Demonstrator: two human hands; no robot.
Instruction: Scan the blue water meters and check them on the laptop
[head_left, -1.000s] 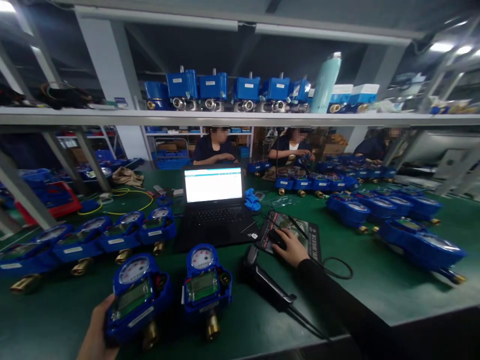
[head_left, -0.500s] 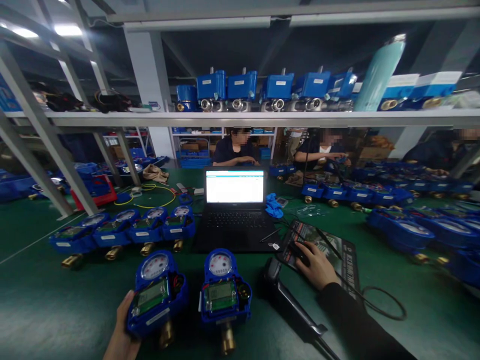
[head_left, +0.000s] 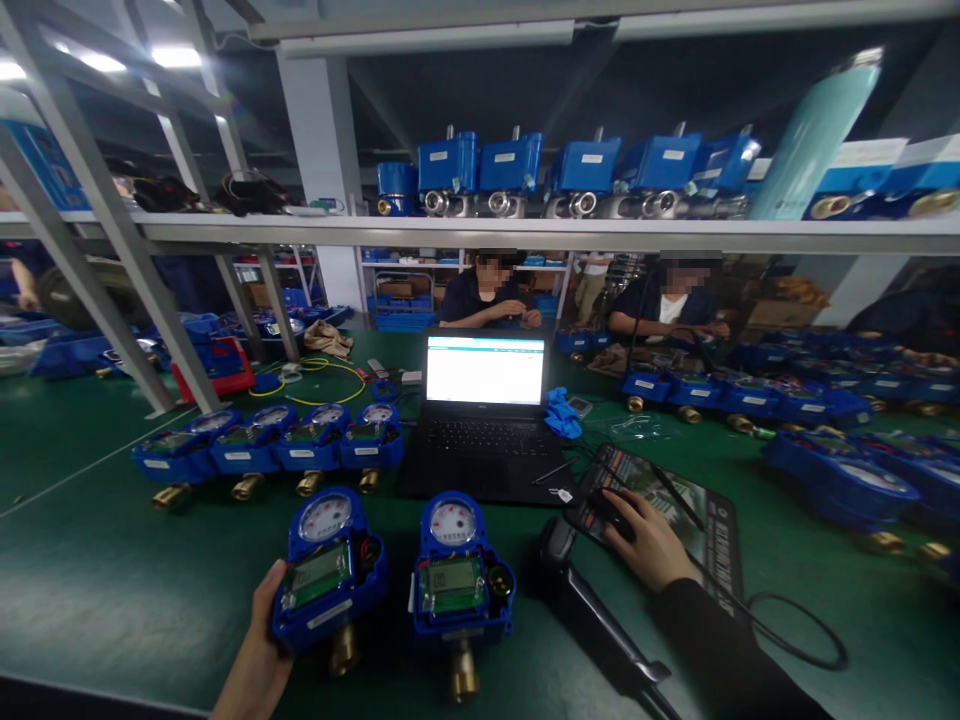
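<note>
My left hand [head_left: 262, 640] grips the left side of a blue water meter [head_left: 330, 575], its fingers partly hidden beneath. This meter tilts slightly, with a round dial, a small display on a green board and a brass pipe end. Beside it on the green table lies a second water meter [head_left: 461, 570], untouched. My right hand [head_left: 649, 540] is curled over a black computer mouse [head_left: 616, 512] on a dark printed mouse pad [head_left: 720, 530]. Between the second meter and my right arm lies a black handheld scanner [head_left: 600, 610]. An open laptop [head_left: 484, 440] with a bright screen stands ahead.
Several water meters form a row [head_left: 277, 445] at left; more meters [head_left: 840, 470] fill the right. A metal shelf [head_left: 465, 236] crosses above, bearing blue devices and a teal bottle [head_left: 817, 140]. Blue crumpled gloves [head_left: 562, 413] lie by the laptop. Co-workers [head_left: 487, 295] sit opposite.
The whole view has shifted, so most things appear farther right. Both hands keep their hold on the water meter and the mouse. Co-workers' hands across the table have moved.
</note>
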